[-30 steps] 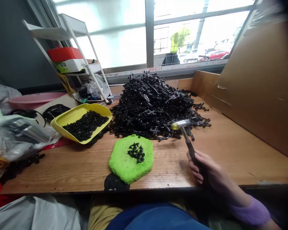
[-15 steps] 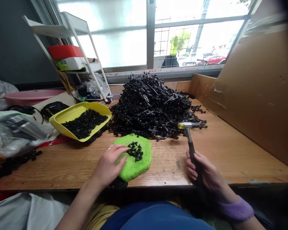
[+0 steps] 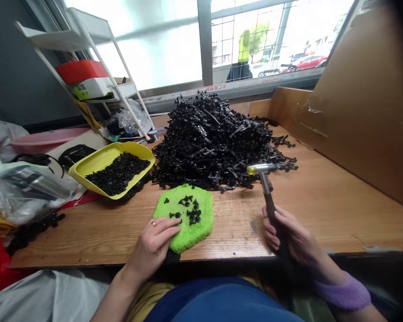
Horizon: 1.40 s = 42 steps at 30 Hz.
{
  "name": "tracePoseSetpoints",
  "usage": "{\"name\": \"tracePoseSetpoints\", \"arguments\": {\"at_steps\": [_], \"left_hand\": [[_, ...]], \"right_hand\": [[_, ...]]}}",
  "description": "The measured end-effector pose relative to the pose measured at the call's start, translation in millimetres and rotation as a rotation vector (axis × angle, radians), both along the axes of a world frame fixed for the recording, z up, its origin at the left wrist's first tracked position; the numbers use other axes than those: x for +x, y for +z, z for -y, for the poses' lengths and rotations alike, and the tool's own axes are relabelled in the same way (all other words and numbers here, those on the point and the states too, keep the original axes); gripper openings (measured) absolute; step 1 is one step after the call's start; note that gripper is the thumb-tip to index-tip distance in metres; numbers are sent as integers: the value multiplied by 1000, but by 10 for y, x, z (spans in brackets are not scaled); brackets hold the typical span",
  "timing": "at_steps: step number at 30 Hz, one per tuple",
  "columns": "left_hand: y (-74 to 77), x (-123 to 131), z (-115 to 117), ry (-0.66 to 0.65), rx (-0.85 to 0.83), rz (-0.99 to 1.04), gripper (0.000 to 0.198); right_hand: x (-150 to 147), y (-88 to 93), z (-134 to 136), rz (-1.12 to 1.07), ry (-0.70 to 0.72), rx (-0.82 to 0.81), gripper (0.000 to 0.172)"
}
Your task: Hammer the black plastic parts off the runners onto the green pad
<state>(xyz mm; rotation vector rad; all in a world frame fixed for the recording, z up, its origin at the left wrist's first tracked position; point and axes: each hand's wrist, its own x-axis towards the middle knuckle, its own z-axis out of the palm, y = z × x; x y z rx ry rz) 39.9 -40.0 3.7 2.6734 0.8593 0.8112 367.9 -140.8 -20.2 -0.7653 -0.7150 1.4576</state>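
Note:
My right hand (image 3: 290, 232) is wrapped round the dark handle of a small hammer (image 3: 267, 192), its metal head raised above the wood with a yellow tip facing left. My left hand (image 3: 156, 243) rests at the near left edge of a fuzzy green pad (image 3: 199, 201). Its fingers are drawn together, and the fingertips touch a small black mushroom-shaped plastic piece (image 3: 180, 220); the thumb is mostly hidden. Several more of these black pieces (image 3: 193, 215) lie scattered on the pad, one of them apart near its left side.
Behind the pad rises a big heap of black plastic strips (image 3: 211, 143). A yellow scoop-shaped tray (image 3: 82, 167) of small black pieces stands at left, beside a plastic-wrapped metal object (image 3: 36, 179). A white shelf rack (image 3: 120, 89) stands behind. Cardboard (image 3: 362, 116) walls the right side.
My left fingers have drawn together and moved slightly down on the pad. The black pieces, clustered before, are now more spread out. The hammer remains in my right hand; the view has shifted slightly.

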Motion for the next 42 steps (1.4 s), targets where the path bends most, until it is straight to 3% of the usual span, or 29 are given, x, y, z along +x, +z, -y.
{"name": "tracePoseSetpoints", "arguments": {"at_steps": [3, 9, 15, 20, 28, 31, 34, 38, 42], "left_hand": [[-45, 31, 40, 76, -168, 180, 29], [-32, 78, -40, 408, -429, 547, 17], [-9, 105, -252, 417, -360, 271, 18], [4, 84, -227, 495, -286, 302, 19], [-28, 307, -24, 517, -20, 106, 17], [-77, 290, -2, 519, -40, 80, 17], [-70, 174, -27, 441, -163, 117, 15], [42, 25, -305, 419, -222, 249, 26], [115, 24, -713, 300, -208, 115, 24]], "right_hand": [[22, -30, 1, 4, 8, -3, 13], [30, -35, 0, 24, -4, -1, 11], [27, -41, -4, 17, -4, 1, 10], [41, -47, 2, 1, 9, 7, 11], [32, -42, -8, -4, 12, 17, 14], [34, -42, -11, -17, 8, 18, 14], [35, -40, -13, -29, 7, 8, 15], [35, -43, -27, -27, 17, 0, 17], [41, -49, -41, -34, 2, 2, 18]]}}
